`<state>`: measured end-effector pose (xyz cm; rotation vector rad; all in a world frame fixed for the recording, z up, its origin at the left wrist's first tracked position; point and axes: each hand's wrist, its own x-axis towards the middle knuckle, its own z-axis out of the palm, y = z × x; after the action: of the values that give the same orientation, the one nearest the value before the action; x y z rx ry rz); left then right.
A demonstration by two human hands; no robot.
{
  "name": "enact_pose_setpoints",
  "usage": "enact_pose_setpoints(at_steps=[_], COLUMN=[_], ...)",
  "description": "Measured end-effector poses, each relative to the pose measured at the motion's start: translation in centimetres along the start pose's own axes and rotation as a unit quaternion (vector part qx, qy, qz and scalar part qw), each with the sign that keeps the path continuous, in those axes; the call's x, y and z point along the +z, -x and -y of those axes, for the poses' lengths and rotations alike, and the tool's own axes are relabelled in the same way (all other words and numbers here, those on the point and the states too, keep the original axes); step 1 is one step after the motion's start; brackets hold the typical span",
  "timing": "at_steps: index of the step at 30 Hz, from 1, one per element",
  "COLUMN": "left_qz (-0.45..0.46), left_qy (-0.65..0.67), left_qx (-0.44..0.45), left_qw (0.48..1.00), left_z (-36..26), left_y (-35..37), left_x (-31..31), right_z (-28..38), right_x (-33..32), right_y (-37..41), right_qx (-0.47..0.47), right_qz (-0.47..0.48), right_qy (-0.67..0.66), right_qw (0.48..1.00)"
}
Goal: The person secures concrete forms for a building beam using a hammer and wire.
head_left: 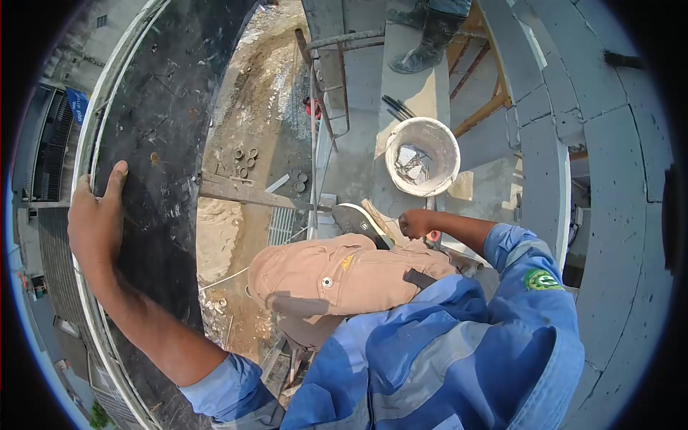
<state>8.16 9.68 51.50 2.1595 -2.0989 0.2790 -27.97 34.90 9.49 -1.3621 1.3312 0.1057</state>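
My left hand (pixel 98 222) grips the pale rim of a tall, curved-looking black panel (pixel 161 154) at the left. Its thumb lies along the dark face, and its fingers go over the edge. In front of my bent knee, my right hand (pixel 414 223) is closed in a fist. A thin line seems to run from it toward my shoe (pixel 358 222), but what it holds is too small to name. An orange-red item (pixel 433 236) shows just below that hand. Beyond it stands a dirty white bucket (pixel 393 154) with broken grey pieces (pixel 413 163) inside.
Another person's boot (pixel 423 51) stands on a plank at the top. Dark rods (pixel 398 107) lie near the bucket. A rusty scaffold frame (pixel 337 86) and wooden beam (pixel 247 192) border a drop to sandy ground (pixel 218 236). A grey block wall (pixel 609 236) rises at right.
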Motion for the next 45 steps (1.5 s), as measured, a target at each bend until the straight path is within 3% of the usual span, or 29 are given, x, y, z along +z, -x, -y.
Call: enact_pose_setpoints(at_steps=[1, 3, 6, 12, 15, 18, 21, 23, 25, 27, 31, 33, 35, 38, 43, 45], left_qz=[0.005, -0.033, -0.029, -0.035, 0.027, -0.107, -0.124, -0.098, -0.074, -0.077, -0.072, -0.084, -0.067, -0.073, -0.092, -0.053], left_qy=[0.006, -0.043, -0.032, -0.019, 0.039, 0.005, -0.067, -0.041, -0.015, -0.078, -0.058, -0.061, -0.055, -0.077, -0.122, -0.11], left_qx=[0.012, -0.012, 0.016, 0.034, 0.023, 0.089, 0.074, 0.067, 0.061, 0.041, 0.06, 0.059, 0.047, 0.033, 0.029, 0.003], left_qw=[1.0, 0.998, 0.999, 0.999, 0.999, 0.99, 0.987, 0.992, 0.995, 0.993, 0.994, 0.993, 0.995, 0.994, 0.988, 0.992], left_z=[0.2, 0.5, 1.3, 1.8, 1.8, 4.8, 4.5, 4.3, 3.8, 2.9, 4.0, 4.2, 3.5, 2.9, 2.0, 1.3], left_y=[0.0, -0.2, -0.5, -0.8, -0.4, -2.1, -2.0, -1.8, -1.5, -1.0, -1.7, -1.8, -1.4, -1.2, -0.8, -0.6], left_x=[0.2, 0.7, 0.7, 0.9, 1.0, 2.7, 2.5, 2.4, 1.9, 1.5, 1.9, 2.0, 1.8, 1.8, 1.6, 1.1], right_z=[-3.8, -8.9, -4.7, -5.8, -5.9, -5.5, -3.8, -3.6, -4.1, -4.1, -4.9, -5.0, -5.4, -6.5, -7.3, -8.2], right_x=[3.2, 8.2, 7.4, 10.0, 10.6, 10.7, 11.2, 11.4, 11.4, 11.9, 11.4, 10.7, 10.3, 8.8, 6.7, 6.9], right_y=[0.1, -0.1, 0.6, -2.4, -3.1, -3.5, -3.2, -3.2, -4.2, -5.0, -4.6, -2.7, -0.5, 2.1, 7.9, 10.2], right_qx=[0.064, 0.176, 0.218, 0.225, 0.221, 0.213, 0.216, 0.223, 0.24, 0.253, 0.28, 0.255, 0.171, 0.098, 0.079, 0.096], right_qz=[0.03, -0.071, -0.085, -0.048, -0.063, -0.057, -0.081, -0.092, -0.038, -0.058, -0.098, -0.116, -0.175, -0.147, -0.115, -0.189], right_qy=[0.122, 0.049, 0.073, 0.062, 0.051, 0.077, 0.072, 0.064, 0.071, 0.073, 0.094, 0.082, 0.087, 0.006, 0.025, 0.026], right_qw=[0.99, 0.981, 0.969, 0.971, 0.972, 0.972, 0.97, 0.968, 0.967, 0.963, 0.95, 0.956, 0.965, 0.984, 0.99, 0.977])
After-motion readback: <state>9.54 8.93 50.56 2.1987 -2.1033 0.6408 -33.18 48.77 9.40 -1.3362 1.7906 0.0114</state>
